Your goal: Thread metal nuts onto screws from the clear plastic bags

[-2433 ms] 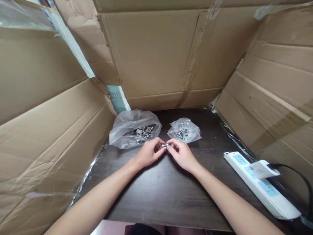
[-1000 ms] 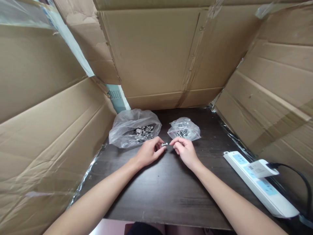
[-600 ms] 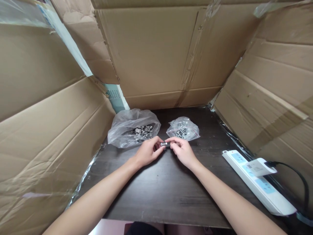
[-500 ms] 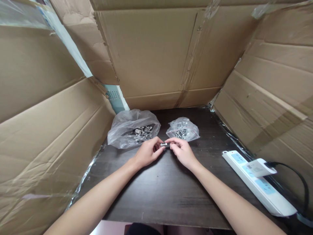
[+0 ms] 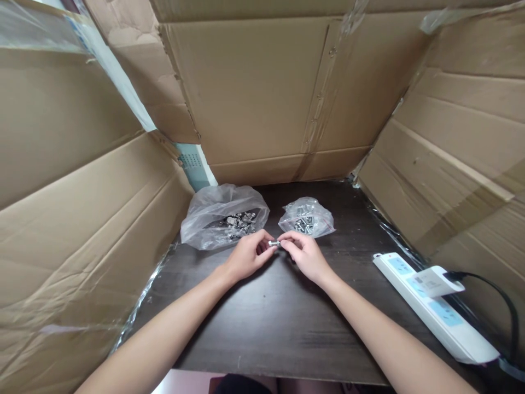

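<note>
Between my two hands is a small shiny metal bolt (image 5: 274, 243), lying roughly level above the table. My left hand (image 5: 250, 254) pinches its left end between thumb and fingers. The fingertips of my right hand (image 5: 303, 253) close on the bolt's right end; whether a nut sits there is too small to tell. Just behind my left hand lies an open clear plastic bag (image 5: 205, 216) with several metal pieces (image 5: 241, 223) in it. Behind my right hand a smaller clear bag (image 5: 318, 210) holds several bolts (image 5: 303, 224).
Cardboard walls (image 5: 254, 87) enclose the dark table (image 5: 262, 323) at the back and both sides. On the right lies a white power strip (image 5: 463, 336) with a white plug adapter (image 5: 435, 282) and a black cable (image 5: 502, 301).
My right fingers have shifted slightly left and closed onto the bolt's right end; before, they were more spread. My left hand keeps its grip in nearly the same place.
</note>
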Motion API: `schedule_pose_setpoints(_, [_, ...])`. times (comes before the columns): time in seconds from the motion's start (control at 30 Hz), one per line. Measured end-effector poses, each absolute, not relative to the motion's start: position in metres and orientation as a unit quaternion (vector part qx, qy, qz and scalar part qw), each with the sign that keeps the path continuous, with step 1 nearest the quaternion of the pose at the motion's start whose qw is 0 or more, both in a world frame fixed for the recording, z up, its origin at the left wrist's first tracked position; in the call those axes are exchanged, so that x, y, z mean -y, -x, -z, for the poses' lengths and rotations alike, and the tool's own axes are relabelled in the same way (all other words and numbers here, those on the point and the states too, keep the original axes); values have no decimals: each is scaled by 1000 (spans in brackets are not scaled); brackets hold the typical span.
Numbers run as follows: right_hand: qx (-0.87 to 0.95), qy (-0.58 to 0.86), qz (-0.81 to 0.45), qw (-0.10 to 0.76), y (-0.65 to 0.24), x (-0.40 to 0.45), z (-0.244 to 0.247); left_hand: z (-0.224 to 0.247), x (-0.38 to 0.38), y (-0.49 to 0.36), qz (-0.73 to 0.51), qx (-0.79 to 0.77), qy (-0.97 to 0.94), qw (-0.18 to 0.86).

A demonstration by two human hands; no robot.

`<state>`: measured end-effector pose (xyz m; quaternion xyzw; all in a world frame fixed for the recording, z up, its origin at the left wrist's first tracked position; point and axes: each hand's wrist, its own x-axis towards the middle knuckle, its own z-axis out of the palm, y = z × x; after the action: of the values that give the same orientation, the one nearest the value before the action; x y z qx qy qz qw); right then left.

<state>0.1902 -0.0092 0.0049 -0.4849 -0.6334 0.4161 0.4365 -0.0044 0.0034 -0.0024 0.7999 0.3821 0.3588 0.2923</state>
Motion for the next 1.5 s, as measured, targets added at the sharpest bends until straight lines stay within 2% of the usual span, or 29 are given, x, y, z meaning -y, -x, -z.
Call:
schedule_pose_setpoints(0.3, [665, 498, -383, 404, -190, 10, -4, 1, -2, 3, -359, -373, -799, 308])
schedule_pose_setpoints(0.53, [645, 481, -397, 442, -191, 11, -8, 1, -2, 4, -364, -373, -797, 305])
schedule_pose_setpoints(0.97, [623, 485, -408, 459, -191, 10, -7, 1, -3, 5, -362, -371, -801, 301])
schedule_pose_setpoints(1.5, [645, 482, -404, 433, -191, 6, -1, 1, -3, 5, -360, -364, -802, 307])
